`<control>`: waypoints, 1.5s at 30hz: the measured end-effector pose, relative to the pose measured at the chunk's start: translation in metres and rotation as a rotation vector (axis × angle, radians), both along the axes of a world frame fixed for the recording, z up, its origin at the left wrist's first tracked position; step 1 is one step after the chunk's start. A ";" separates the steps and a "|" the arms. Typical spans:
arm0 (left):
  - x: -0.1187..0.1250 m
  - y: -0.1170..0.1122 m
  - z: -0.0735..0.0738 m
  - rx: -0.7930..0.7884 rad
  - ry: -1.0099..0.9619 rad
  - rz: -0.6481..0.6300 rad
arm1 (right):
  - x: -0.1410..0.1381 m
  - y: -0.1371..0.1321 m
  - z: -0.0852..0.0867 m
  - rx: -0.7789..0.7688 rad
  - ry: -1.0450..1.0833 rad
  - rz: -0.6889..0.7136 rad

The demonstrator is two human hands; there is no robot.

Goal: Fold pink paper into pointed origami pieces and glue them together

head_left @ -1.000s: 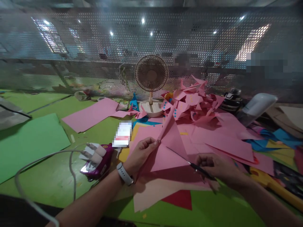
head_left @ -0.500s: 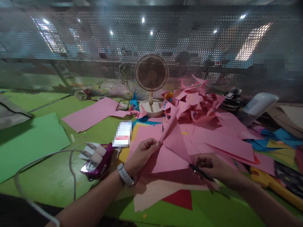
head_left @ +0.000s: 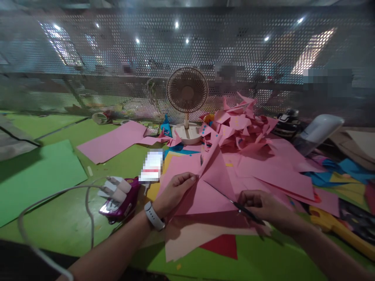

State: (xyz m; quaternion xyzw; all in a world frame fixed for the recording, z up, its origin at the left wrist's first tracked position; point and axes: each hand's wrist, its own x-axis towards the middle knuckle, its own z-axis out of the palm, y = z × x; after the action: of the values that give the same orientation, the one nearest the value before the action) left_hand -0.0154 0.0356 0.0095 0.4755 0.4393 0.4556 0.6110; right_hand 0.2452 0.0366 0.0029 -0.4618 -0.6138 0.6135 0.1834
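Near the middle of the table my left hand (head_left: 177, 193), wearing a pale wristband, pinches a sheet of pink paper (head_left: 190, 201) between thumb and fingers. A flap of this sheet stands folded up beyond the fingertips. To the right, my right hand (head_left: 258, 201) is closed on a pair of black scissors (head_left: 246, 212), whose blades point left into the paper. A dark slanting cut line runs from the blades toward my left hand. The scissors' handles are partly hidden by my fingers. Under the pink sheet lie a pale pink sheet (head_left: 187, 240) and a red one (head_left: 222, 246).
Behind stand a small fan (head_left: 187, 91) and a heap of pink paper scraps (head_left: 237, 123). At left are a lit phone (head_left: 151, 166), a purple power bank (head_left: 121, 203) with white plugs, and a green sheet (head_left: 43, 171). A yellow-handled tool (head_left: 336, 226) lies at right.
The scissors have shifted slightly, and more of their blade shows along the cut line. The raised pink flap leans a little differently. My left hand stays almost in place.
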 end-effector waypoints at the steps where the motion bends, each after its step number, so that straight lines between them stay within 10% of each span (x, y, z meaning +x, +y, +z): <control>1: 0.000 0.000 0.000 0.014 0.010 -0.005 | -0.001 -0.001 0.000 -0.001 0.004 -0.007; 45: 0.002 -0.001 -0.004 0.116 0.099 0.014 | -0.014 -0.007 0.005 -0.076 0.091 -0.084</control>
State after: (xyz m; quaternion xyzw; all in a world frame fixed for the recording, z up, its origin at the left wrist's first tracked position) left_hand -0.0131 0.0342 0.0052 0.5290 0.4453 0.4605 0.5567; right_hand 0.2311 0.0301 0.0082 -0.4652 -0.5611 0.6486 0.2191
